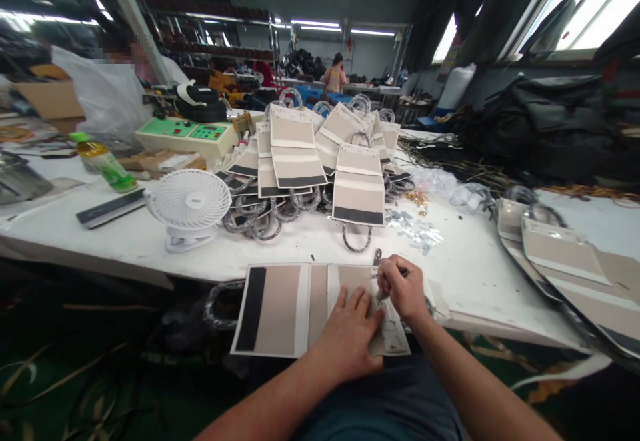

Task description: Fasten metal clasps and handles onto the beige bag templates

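A flat bag panel (283, 307), beige with white strips and a black band at its left end, lies across the table's front edge and overhangs it. My left hand (353, 327) rests on the panel's right half with fingers spread. At the panel's right end my right hand (404, 284) is closed, fingers pinched round a small dark tool whose kind I cannot make out. A small metal piece (378, 254) shows just above that hand. One plastic-wrapped handle (220, 304) sticks out at the panel's left side.
Behind are piled bag panels (300, 154) with wrapped handles. Metal plates (417, 229) and brass-coloured bits (417, 197) lie right of them. A white fan (190, 201), a bottle (103, 161) and a green-topped machine (187, 135) stand left. More panels (565, 247) lie right. People work farther back.
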A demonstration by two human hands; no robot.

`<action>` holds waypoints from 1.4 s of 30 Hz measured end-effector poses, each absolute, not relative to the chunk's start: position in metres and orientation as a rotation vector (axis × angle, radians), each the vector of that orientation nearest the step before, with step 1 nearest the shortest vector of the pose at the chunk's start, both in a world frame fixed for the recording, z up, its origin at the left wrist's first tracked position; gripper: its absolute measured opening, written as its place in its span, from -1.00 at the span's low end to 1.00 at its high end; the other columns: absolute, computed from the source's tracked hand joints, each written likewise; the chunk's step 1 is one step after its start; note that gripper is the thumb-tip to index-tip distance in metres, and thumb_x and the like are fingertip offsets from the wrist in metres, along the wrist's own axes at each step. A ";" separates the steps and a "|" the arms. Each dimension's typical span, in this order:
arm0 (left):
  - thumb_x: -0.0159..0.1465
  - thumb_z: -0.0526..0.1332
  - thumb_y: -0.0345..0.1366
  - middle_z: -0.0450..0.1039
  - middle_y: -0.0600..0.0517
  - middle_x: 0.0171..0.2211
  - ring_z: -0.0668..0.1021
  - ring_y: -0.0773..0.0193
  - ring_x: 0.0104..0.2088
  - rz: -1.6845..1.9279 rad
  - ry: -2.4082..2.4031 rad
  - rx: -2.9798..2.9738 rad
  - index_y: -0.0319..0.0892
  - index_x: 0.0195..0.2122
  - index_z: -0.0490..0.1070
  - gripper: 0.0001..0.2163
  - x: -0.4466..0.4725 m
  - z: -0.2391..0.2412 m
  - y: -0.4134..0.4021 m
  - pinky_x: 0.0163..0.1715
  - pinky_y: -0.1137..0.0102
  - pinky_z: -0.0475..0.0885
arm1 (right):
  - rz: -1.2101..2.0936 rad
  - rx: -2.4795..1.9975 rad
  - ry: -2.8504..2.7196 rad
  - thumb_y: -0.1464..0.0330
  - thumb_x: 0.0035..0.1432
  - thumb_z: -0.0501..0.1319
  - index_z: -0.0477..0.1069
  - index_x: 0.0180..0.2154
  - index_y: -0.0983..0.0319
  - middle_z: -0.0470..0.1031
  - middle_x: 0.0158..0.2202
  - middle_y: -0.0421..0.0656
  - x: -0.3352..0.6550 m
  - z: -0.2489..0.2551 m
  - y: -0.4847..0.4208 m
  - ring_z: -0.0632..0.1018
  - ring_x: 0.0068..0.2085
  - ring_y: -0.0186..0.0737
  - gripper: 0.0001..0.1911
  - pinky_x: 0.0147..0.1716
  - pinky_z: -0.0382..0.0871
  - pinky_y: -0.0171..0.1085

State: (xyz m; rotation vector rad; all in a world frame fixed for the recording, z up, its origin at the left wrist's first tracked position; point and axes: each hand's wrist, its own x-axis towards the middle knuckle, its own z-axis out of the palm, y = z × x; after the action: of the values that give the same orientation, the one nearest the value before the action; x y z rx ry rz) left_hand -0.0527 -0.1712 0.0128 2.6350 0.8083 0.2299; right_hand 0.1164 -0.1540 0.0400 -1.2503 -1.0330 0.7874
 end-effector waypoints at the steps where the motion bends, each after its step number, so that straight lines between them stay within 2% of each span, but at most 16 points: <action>1: 0.20 0.37 0.01 0.15 -0.31 0.42 0.13 -0.24 0.46 0.224 0.814 2.631 -0.14 0.39 0.25 -0.23 -0.054 0.013 -0.175 0.44 -0.21 -0.15 | 0.777 -1.270 -1.058 0.16 0.30 0.27 0.25 -0.62 0.18 0.27 -0.69 -0.29 0.118 0.041 -0.157 0.30 -0.62 -0.36 -0.51 -0.58 0.20 -0.31; 4: 0.30 0.28 -0.04 0.11 -0.31 0.45 0.07 -0.29 0.48 0.249 0.803 2.624 -0.17 0.41 0.20 -0.30 -0.056 0.010 -0.188 0.43 -0.26 -0.15 | 0.676 -1.283 -1.004 0.16 0.33 0.27 0.27 -0.61 0.19 0.29 -0.67 -0.28 0.131 0.056 -0.172 0.32 -0.61 -0.36 -0.50 -0.55 0.25 -0.31; 7: 0.40 0.16 -0.15 0.19 -0.26 0.43 0.18 -0.29 0.44 0.358 0.799 2.586 -0.15 0.39 0.27 -0.46 -0.059 0.015 -0.196 0.41 -0.26 0.01 | 0.555 -1.169 -0.852 0.20 0.29 0.32 0.24 -0.60 0.18 0.24 -0.66 -0.32 0.148 0.085 -0.195 0.31 -0.62 -0.36 -0.53 -0.56 0.26 -0.31; 10: 0.42 0.08 -0.31 0.44 -0.19 0.28 0.45 -0.12 0.29 0.610 0.848 2.416 -0.13 0.30 0.40 -0.56 -0.070 0.044 -0.192 0.34 -0.05 0.28 | 0.486 -1.017 -0.756 0.29 0.22 0.37 0.24 -0.60 0.19 0.20 -0.65 -0.34 0.160 0.118 -0.218 0.29 -0.61 -0.38 -0.56 -0.56 0.25 -0.32; 12: 0.46 0.06 -0.30 0.55 -0.14 0.17 0.57 0.00 0.15 0.788 0.902 2.168 -0.11 0.26 0.45 -0.61 -0.083 0.076 -0.184 0.23 0.12 0.43 | 0.461 -0.957 -0.700 0.31 0.21 0.38 0.26 -0.58 0.20 0.20 -0.64 -0.34 0.165 0.133 -0.229 0.29 -0.60 -0.38 -0.58 -0.55 0.26 -0.32; 15: 0.47 0.15 -0.16 0.57 -0.08 0.16 0.58 0.01 0.16 0.977 0.920 1.661 -0.08 0.25 0.48 -0.62 -0.106 0.126 -0.172 0.20 0.20 0.45 | 0.458 -0.995 -0.648 0.22 0.22 0.37 0.32 -0.53 0.19 0.23 -0.64 -0.33 0.165 0.140 -0.233 0.31 -0.60 -0.36 -0.63 -0.57 0.26 -0.33; 18: 0.33 0.35 -0.12 0.62 -0.09 0.09 0.59 -0.06 0.15 1.178 0.890 1.203 -0.14 0.21 0.53 -0.55 -0.123 0.163 -0.172 0.22 0.17 0.45 | 0.552 -1.269 -0.798 0.10 0.17 0.40 0.54 -0.33 0.19 0.38 -0.59 -0.29 0.156 0.139 -0.223 0.36 -0.59 -0.31 -0.71 -0.60 0.26 -0.32; 21: 0.18 0.48 -0.19 0.67 -0.10 0.00 0.64 -0.10 0.08 1.260 0.891 0.911 -0.16 0.18 0.55 -0.47 -0.129 0.182 -0.182 0.18 0.09 0.49 | 0.653 -1.389 -1.101 0.09 0.05 0.46 0.60 -0.01 0.19 0.62 -0.31 -0.15 0.136 0.145 -0.210 0.45 -0.51 -0.27 -0.49 -0.50 0.39 -0.28; 23: 0.14 0.49 -0.23 0.67 -0.11 0.00 0.65 -0.12 0.07 1.238 0.864 0.807 -0.15 0.17 0.56 -0.47 -0.129 0.189 -0.190 0.17 0.05 0.50 | 0.694 -1.299 -1.248 0.08 0.03 0.47 0.57 0.08 0.17 0.65 -0.14 -0.10 0.122 0.153 -0.205 0.53 -0.39 -0.20 -0.40 -0.36 0.47 -0.25; 26: 0.14 0.48 -0.27 0.66 -0.13 0.01 0.65 -0.15 0.06 1.238 0.803 0.744 -0.15 0.18 0.55 -0.46 -0.129 0.198 -0.198 0.14 0.02 0.53 | 0.727 -1.220 -1.332 -0.01 0.14 0.38 0.61 -0.01 0.17 0.66 -0.21 -0.12 0.110 0.172 -0.202 0.60 -0.23 -0.08 -0.50 -0.23 0.48 -0.25; 29: 0.16 0.48 -0.30 0.66 -0.14 0.00 0.66 -0.16 0.06 1.249 0.764 0.750 -0.15 0.20 0.52 -0.45 -0.131 0.204 -0.199 0.12 0.01 0.54 | 0.669 -1.276 -1.348 -0.08 0.23 0.26 0.61 -0.27 0.21 0.59 -0.38 -0.15 0.110 0.189 -0.202 0.55 -0.32 -0.12 -0.52 -0.35 0.41 -0.28; 31: 0.17 0.47 -0.30 0.66 -0.13 0.01 0.66 -0.15 0.06 1.222 0.747 0.783 -0.13 0.21 0.50 -0.45 -0.131 0.206 -0.196 0.12 0.01 0.55 | 0.626 -1.322 -1.302 -0.14 0.23 0.23 0.47 -0.50 0.21 0.48 -0.50 -0.17 0.113 0.195 -0.202 0.47 -0.43 -0.19 -0.43 -0.46 0.30 -0.29; 33: 0.16 0.49 -0.28 0.66 -0.13 0.01 0.66 -0.15 0.04 1.194 0.733 0.830 -0.12 0.18 0.52 -0.47 -0.129 0.206 -0.193 0.11 0.01 0.55 | 0.675 -1.348 -1.198 -0.19 0.24 0.17 0.28 -0.62 0.19 0.32 -0.63 -0.20 0.116 0.196 -0.201 0.37 -0.53 -0.24 -0.34 -0.56 0.18 -0.29; 35: 0.12 0.52 -0.26 0.66 -0.14 0.00 0.67 -0.17 0.03 1.175 0.728 0.877 -0.12 0.13 0.54 -0.48 -0.126 0.203 -0.190 0.10 -0.01 0.55 | 0.772 -1.346 -1.096 -0.23 0.24 0.12 0.23 -0.63 0.17 0.23 -0.69 -0.22 0.119 0.192 -0.201 0.30 -0.60 -0.26 -0.31 -0.62 0.10 -0.27; 37: 0.10 0.54 -0.23 0.66 -0.13 0.00 0.66 -0.18 0.03 1.177 0.729 0.920 -0.12 0.12 0.55 -0.47 -0.122 0.199 -0.187 0.12 -0.03 0.54 | 0.822 -1.329 -1.037 -0.24 0.22 0.14 0.27 -0.61 0.17 0.26 -0.68 -0.21 0.122 0.187 -0.201 0.29 -0.60 -0.25 -0.32 -0.63 0.10 -0.26; 42: 0.15 0.52 -0.20 0.65 -0.12 0.04 0.63 -0.16 0.09 1.229 0.717 0.961 -0.11 0.19 0.50 -0.43 -0.115 0.193 -0.181 0.18 -0.02 0.49 | 0.888 -1.287 -0.941 -0.19 0.20 0.22 0.40 -0.59 0.19 0.46 -0.58 -0.12 0.129 0.173 -0.201 0.48 -0.46 -0.11 -0.37 -0.55 0.27 -0.27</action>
State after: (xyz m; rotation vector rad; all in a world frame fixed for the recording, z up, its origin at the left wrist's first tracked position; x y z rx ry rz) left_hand -0.1149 -0.1814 0.1928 0.9610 0.7167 1.2287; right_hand 0.1289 -0.2010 0.1728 -1.2874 -0.9413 0.8878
